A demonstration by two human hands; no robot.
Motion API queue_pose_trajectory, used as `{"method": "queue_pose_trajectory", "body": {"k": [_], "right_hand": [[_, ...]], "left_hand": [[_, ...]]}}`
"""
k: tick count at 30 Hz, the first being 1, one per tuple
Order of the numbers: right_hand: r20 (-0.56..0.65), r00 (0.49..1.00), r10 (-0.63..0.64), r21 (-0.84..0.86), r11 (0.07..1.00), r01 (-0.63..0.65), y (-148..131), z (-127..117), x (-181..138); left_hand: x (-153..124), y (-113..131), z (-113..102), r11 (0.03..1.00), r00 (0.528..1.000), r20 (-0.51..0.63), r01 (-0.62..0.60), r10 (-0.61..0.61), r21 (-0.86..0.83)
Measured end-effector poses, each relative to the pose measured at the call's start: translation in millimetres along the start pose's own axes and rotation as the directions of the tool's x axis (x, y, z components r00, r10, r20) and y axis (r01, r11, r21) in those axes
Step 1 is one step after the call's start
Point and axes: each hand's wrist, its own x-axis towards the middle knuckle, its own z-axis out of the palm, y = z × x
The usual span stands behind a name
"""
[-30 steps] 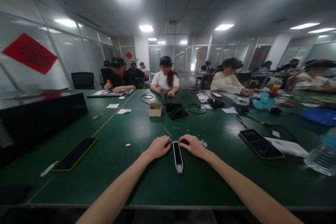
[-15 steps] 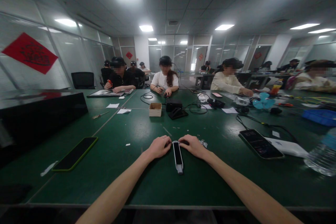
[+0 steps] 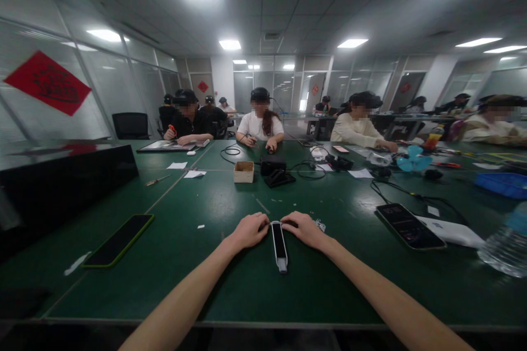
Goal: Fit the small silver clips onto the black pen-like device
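Observation:
A slim white device with a long black face (image 3: 279,241) lies on the green table (image 3: 230,285), pointing toward me. My left hand (image 3: 250,230) rests on the table just left of its far end, fingers loosely bent and fingertips close to its edge. On the other side, my right hand (image 3: 305,228) lies with its fingers and thumb slightly apart, tips by the device's far right corner. Whether the fingertips touch it I cannot tell; neither hand is wrapped around it. Small clear pieces (image 3: 320,225) lie beside my right hand, partly hidden by it.
A green-edged phone (image 3: 119,241) lies left; another phone (image 3: 409,225), a white packet (image 3: 450,230) and a water bottle (image 3: 508,241) are right. Ahead stand a small box (image 3: 244,172) and black equipment (image 3: 273,166). A screwdriver (image 3: 157,180) lies far left. Co-workers sit opposite.
My hands and the device stay in place. Across the table, the hand of the person in white has shifted slightly on a dark object.

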Motion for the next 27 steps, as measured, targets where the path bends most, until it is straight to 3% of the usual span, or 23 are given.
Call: {"method": "queue_pose_trajectory", "body": {"k": [22, 27], "right_hand": [[-0.006, 1.0, -0.013, -0.029, 1.0, 0.013, 0, 2, 0], [-0.02, 1.0, -0.023, -0.08, 0.997, 0.022, 1, -10, -1]], "left_hand": [[0, 2, -2, 1.0, 1.0, 0.022, 0.014, -0.014, 0.014], [-1, 2, -3, 1.0, 1.0, 0.025, 0.019, -0.019, 0.012]]}}
